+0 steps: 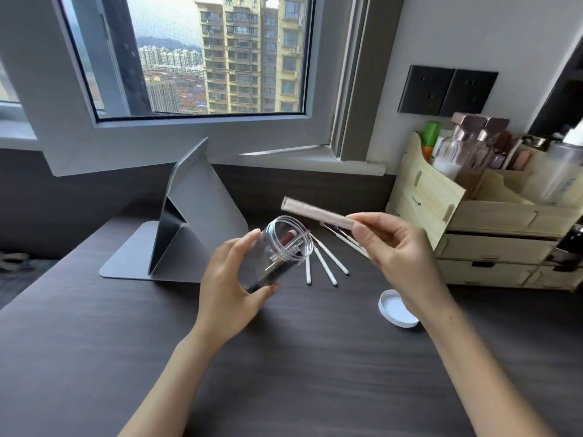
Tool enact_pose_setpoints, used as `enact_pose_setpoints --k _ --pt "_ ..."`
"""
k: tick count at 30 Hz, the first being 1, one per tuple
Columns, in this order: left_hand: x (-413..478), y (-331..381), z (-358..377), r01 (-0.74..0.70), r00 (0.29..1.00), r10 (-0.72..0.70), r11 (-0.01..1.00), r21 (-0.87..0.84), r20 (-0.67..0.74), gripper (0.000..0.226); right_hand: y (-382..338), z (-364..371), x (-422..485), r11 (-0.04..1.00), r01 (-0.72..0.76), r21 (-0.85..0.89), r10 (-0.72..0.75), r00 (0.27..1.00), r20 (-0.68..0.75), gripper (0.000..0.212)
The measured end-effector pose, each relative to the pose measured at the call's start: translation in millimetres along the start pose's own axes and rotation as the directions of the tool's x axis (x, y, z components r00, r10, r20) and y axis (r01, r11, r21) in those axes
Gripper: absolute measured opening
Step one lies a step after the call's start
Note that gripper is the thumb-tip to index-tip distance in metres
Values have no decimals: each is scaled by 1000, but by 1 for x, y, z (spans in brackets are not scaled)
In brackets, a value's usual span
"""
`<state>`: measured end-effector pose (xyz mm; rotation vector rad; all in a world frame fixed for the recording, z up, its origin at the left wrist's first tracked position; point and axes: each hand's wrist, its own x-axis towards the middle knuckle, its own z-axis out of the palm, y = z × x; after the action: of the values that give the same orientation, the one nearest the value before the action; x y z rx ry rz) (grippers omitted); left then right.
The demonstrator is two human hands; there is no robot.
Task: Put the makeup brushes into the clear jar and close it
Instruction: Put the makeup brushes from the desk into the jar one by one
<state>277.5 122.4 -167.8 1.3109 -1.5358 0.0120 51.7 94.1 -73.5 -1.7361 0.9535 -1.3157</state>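
My left hand (232, 279) grips the clear jar (277, 250) and holds it tilted, mouth up and to the right, above the dark desk. A few brushes lie inside the jar, one with a red part. My right hand (394, 244) pinches a pale pink glittery brush handle (315, 211) that points left, just above the jar's mouth. Several white-handled brushes (328, 263) lie fanned on the desk behind the jar. The white lid (396, 309) rests upside down on the desk under my right wrist.
A grey folding tablet stand (189, 222) sits at the back left. A wooden drawer organiser (473, 222) full of cosmetics stands at the right against the wall. An open window frame (189, 143) juts over the desk's back edge.
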Motion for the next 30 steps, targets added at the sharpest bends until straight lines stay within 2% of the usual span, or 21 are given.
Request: enact_pose_setpoints --k 2,4,6,8,11,13,15,16,17,20,22,23,25,30 --pt "0 1 -1 9 1000 -9 1000 -14 -4 87 -3 0 -2 931 155 -329 -167 986 -8 15" --pt "0 2 -1 13 1000 -14 1000 -26 -7 85 -4 5 -2 812 261 -522 -258 963 80 19" --pt "0 3 -2 -13 1000 13 1000 -13 2 84 -6 14 -3 785 327 -527 -264 945 194 24" --pt "0 3 -1 -56 998 55 998 17 25 86 -9 24 -4 853 324 -409 -222 935 278 16" --pt "-2 4 -1 -96 995 94 995 40 44 87 -11 41 -3 931 254 -262 -181 945 273 12" --pt "-2 5 -3 -81 996 80 996 22 41 87 -5 51 1 848 360 -390 -288 929 233 11" --pt "0 6 -5 -53 998 53 998 -20 20 84 -2 55 4 645 507 -572 -440 858 265 25" --pt "1 6 -6 -36 999 36 998 -46 2 82 0 55 6 624 547 -558 -481 832 278 30" --pt "2 8 -7 -18 1000 16 997 -79 -21 80 1 53 7 677 548 -491 -488 834 258 32" --pt "4 9 -12 74 991 -99 968 -241 -95 80 8 43 21 903 352 -248 -363 932 3 28" --pt "6 9 -18 137 974 -191 923 -359 -120 81 28 42 39 941 177 -289 -214 972 -101 26" --pt "7 9 -20 155 965 -226 901 -405 -134 82 42 44 49 910 119 -397 -162 984 -75 25" --pt "8 8 -24 178 947 -281 864 -470 -157 85 71 55 68 786 97 -611 -78 995 57 25" --pt "9 7 -24 209 936 -318 846 -490 -150 83 117 86 113 436 355 -827 26 913 406 39"
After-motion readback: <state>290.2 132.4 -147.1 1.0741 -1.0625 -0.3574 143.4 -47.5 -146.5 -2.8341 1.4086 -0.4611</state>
